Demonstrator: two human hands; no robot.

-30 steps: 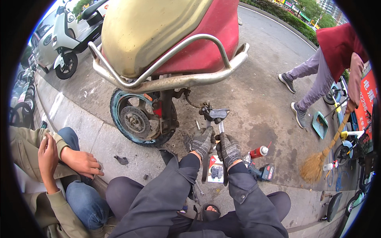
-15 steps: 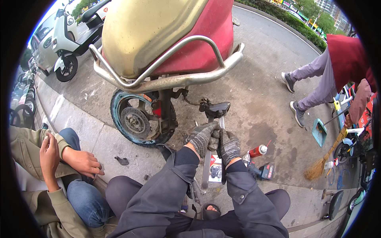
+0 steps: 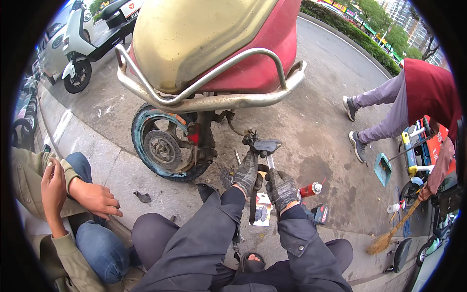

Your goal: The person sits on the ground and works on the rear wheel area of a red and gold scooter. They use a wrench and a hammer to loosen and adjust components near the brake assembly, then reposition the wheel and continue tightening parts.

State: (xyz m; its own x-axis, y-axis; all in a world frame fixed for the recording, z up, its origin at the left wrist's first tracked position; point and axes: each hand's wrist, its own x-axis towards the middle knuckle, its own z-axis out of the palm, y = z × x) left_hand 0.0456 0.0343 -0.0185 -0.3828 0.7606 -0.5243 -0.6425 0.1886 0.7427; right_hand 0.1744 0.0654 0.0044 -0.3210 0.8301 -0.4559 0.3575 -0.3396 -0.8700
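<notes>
My gloved left hand (image 3: 247, 173) is closed around a dark, long flat metal bar (image 3: 253, 210), whose lower end points toward me. Close beside it, my gloved right hand (image 3: 282, 189) grips a silver long flat metal bar (image 3: 270, 161). That bar's far end meets or lies just under a black part on a hose, which looks like a brake caliper (image 3: 265, 146). Above and left stands a scooter with a red and tan body (image 3: 209, 44) and a tubular metal rear rail (image 3: 228, 100). Its wheel (image 3: 165, 148) has a blue-marked tyre.
A red spray can (image 3: 311, 189) and a battery pack (image 3: 321, 213) lie right of my hands. A printed card (image 3: 261, 216) is beneath them. At left sits a person with hands (image 3: 97, 198) near my knee. At right, another person holds a broom (image 3: 394, 233) and a dustpan (image 3: 383, 170).
My left hand has shifted slightly left and down, and my hands have parted a little. The left bar is turned edge-on. The person with the broom has moved it, and the view has shifted slightly.
</notes>
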